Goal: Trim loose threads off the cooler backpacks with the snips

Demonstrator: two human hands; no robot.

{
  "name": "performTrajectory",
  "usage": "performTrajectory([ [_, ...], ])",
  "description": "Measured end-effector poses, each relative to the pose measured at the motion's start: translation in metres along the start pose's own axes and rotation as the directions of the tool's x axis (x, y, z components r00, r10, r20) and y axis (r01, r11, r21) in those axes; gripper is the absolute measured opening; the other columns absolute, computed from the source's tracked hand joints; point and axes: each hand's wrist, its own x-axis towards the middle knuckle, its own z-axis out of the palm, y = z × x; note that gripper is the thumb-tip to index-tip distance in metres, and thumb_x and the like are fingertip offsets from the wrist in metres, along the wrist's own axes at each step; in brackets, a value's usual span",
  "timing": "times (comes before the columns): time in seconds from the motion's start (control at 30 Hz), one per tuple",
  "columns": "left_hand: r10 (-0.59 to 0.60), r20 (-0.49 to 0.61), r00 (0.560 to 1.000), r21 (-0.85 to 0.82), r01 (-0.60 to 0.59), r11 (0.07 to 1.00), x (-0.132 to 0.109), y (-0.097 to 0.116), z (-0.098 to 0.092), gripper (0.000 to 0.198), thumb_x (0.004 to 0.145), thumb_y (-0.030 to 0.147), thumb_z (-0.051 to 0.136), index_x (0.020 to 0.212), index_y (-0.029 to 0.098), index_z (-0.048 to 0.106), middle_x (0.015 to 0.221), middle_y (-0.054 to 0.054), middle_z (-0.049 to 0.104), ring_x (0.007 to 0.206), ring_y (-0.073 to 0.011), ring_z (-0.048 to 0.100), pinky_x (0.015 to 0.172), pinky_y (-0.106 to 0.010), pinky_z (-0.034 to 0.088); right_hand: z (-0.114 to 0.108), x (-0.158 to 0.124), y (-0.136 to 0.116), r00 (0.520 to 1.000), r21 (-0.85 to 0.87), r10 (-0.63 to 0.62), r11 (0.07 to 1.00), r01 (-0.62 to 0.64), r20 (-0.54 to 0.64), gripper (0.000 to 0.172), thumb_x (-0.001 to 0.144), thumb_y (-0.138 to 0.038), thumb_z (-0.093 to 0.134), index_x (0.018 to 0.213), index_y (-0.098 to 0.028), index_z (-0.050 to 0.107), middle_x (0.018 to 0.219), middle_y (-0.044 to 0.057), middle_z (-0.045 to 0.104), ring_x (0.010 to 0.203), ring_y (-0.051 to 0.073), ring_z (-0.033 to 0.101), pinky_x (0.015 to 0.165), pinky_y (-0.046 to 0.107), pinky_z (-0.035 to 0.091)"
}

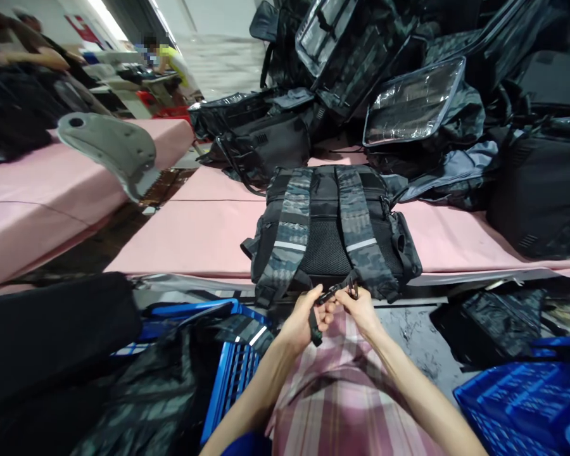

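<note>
A camouflage backpack (322, 234) lies on the pink-covered table, its mesh back panel and two shoulder straps facing up. Just off the table's front edge, both hands are closed on a black strap buckle (331, 294) at the pack's lower end. My left hand (304, 316) grips the buckle's left part, and a short loose strap end (315, 328) hangs from it. My right hand (358, 307) pinches the right part, close to the left fingers. Fingers cover much of the buckle, so I cannot tell whether its halves are joined.
More black and camouflage bags (356, 69) are heaped at the back of the pink table (185, 234). Blue crates (527, 405) stand low on both sides, with bags in the left one. A grey curved piece (111, 142) stands at left. People work in the background.
</note>
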Motion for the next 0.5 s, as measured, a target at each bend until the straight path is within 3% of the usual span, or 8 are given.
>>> performTrajectory([
  [0.1,0.219,-0.125,0.968,0.132,-0.203,0.97,-0.002,0.0,0.005,0.04,0.06,0.031,0.074,0.089,0.009,0.059,0.064,-0.003,0.06,0.046,-0.0072,0.051,0.038,-0.015,0.032,-0.011,-0.011,0.002,0.998,-0.211,-0.06,0.976,0.061,0.012,0.017,0.066,-0.028,0.066,0.079,-0.017,0.067,0.08,0.003,0.068,0.072,0.015,0.06,0.068,0.027,0.046],
  [0.17,0.404,-0.203,0.892,0.288,-0.339,0.895,-0.004,-0.003,0.007,0.043,0.059,0.03,0.073,0.095,0.01,0.059,0.06,-0.002,0.061,0.045,-0.008,0.051,0.041,-0.017,0.035,-0.02,-0.025,0.005,0.992,-0.436,-0.125,0.892,0.119,0.016,0.031,0.069,-0.029,0.064,0.099,-0.019,0.064,0.098,0.005,0.067,0.086,0.019,0.061,0.076,0.031,0.047],
  [0.23,0.515,-0.223,0.828,0.412,-0.399,0.819,-0.005,-0.006,0.009,0.042,0.062,0.031,0.07,0.096,0.01,0.059,0.052,0.001,0.058,0.041,-0.0068,0.046,0.043,-0.018,0.034,-0.025,-0.039,0.005,0.979,-0.618,-0.205,0.767,0.172,0.018,0.038,0.074,-0.033,0.06,0.11,-0.02,0.057,0.104,0.006,0.065,0.092,0.02,0.061,0.077,0.032,0.047],
  [0.3,0.552,-0.205,0.808,0.457,-0.42,0.784,-0.006,-0.008,0.009,0.039,0.064,0.031,0.067,0.096,0.01,0.06,0.049,0.002,0.056,0.04,-0.0061,0.043,0.043,-0.018,0.034,-0.024,-0.049,0.0,0.945,-0.739,-0.326,0.631,0.237,0.024,0.032,0.082,-0.035,0.053,0.11,-0.02,0.054,0.101,0.006,0.065,0.088,0.019,0.061,0.073,0.03,0.047],
  [0.4,0.558,-0.183,0.81,0.473,-0.425,0.772,-0.006,-0.009,0.008,0.038,0.066,0.031,0.065,0.097,0.01,0.059,0.048,0.003,0.053,0.043,-0.0067,0.044,0.043,-0.018,0.033,-0.015,-0.051,-0.012,0.828,-0.853,-0.554,0.386,0.35,0.089,0.021,0.088,-0.032,0.045,0.099,-0.018,0.057,0.089,0.006,0.065,0.079,0.017,0.059,0.068,0.028,0.044],
  [0.5,0.564,-0.2,0.801,0.475,-0.425,0.771,-0.006,-0.01,0.007,0.039,0.065,0.032,0.066,0.097,0.011,0.059,0.048,0.005,0.049,0.043,-0.0065,0.043,0.042,-0.017,0.032,-0.006,-0.043,-0.021,0.747,-0.901,-0.633,0.178,0.395,0.202,0.019,0.089,-0.028,0.045,0.094,-0.017,0.059,0.08,0.005,0.064,0.073,0.017,0.057,0.065,0.027,0.041],
])
